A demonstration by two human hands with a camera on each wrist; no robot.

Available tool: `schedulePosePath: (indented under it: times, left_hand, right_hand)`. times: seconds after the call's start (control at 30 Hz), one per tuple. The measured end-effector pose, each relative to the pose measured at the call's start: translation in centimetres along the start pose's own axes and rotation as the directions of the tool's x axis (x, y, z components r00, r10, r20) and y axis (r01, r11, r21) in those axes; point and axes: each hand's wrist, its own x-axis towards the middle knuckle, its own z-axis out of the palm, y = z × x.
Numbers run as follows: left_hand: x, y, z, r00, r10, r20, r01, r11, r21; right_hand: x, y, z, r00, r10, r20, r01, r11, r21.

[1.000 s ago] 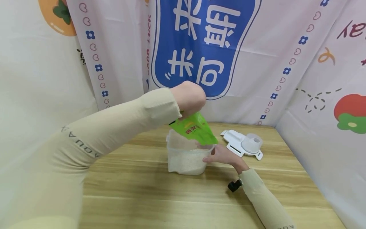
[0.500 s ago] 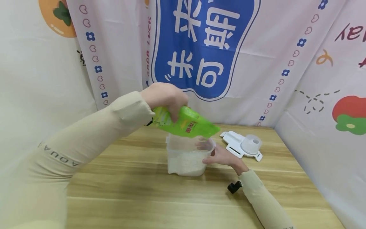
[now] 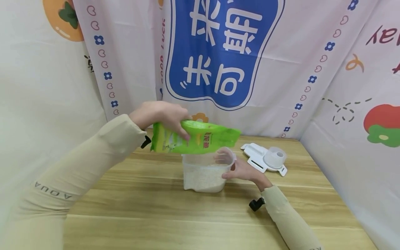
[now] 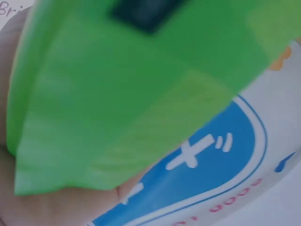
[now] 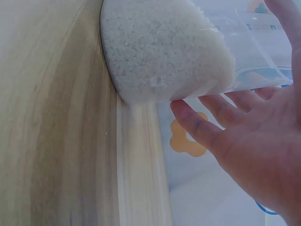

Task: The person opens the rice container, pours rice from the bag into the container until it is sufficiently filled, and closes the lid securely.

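In the head view my left hand [image 3: 172, 118] grips a green printed bag [image 3: 215, 137] from above. The bag lies nearly level over a clear plastic container [image 3: 190, 159], its right end near the container's right rim; I cannot tell where it opens. White rice [image 3: 204, 178] fills the lower part of the container, its surface sloping in the right wrist view. My right hand [image 3: 240, 170] holds the container's right side, thumb in front and fingers behind, seen through the plastic. Close up in the left wrist view, green film [image 4: 108, 108] covers most of that hand.
A white lid [image 3: 256, 152] with a clear cup [image 3: 276, 156] on it lies on the wooden table [image 3: 156, 208], right of the container. A printed cloth [image 3: 290, 76] hangs close behind. A black wrist camera [image 3: 257, 204] sticks out below my right sleeve.
My left hand has moved left and slightly down. The bag has swung from steeply tipped toward the container to nearly level. The right hand and the container have stayed in place.
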Motion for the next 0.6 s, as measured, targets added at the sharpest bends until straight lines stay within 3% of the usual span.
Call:
schedulePosePath:
  times: [0.13, 0.33, 0.6]
  left_hand:
    - [0.0, -1.3, 0.8, 1.000, 0.023, -0.016, -0.024, 0.996, -0.085]
    - [-0.1, -3.5, 2.3, 0.994, 0.059, -0.088, -0.074, 0.979, -0.192]
    - [0.0, -5.5, 5.0, 0.966, -0.002, -0.259, -0.092, 0.932, -0.349]
  right_hand:
    - [-0.1, 0.0, 0.0, 1.000, -0.002, 0.001, 0.002, 1.000, -0.001]
    - [-0.2, 0.0, 0.0, 1.000, 0.013, -0.002, -0.013, 1.000, 0.003]
    - [-0.1, -0.1, 0.0, 1.000, 0.024, 0.005, -0.025, 0.999, 0.035]
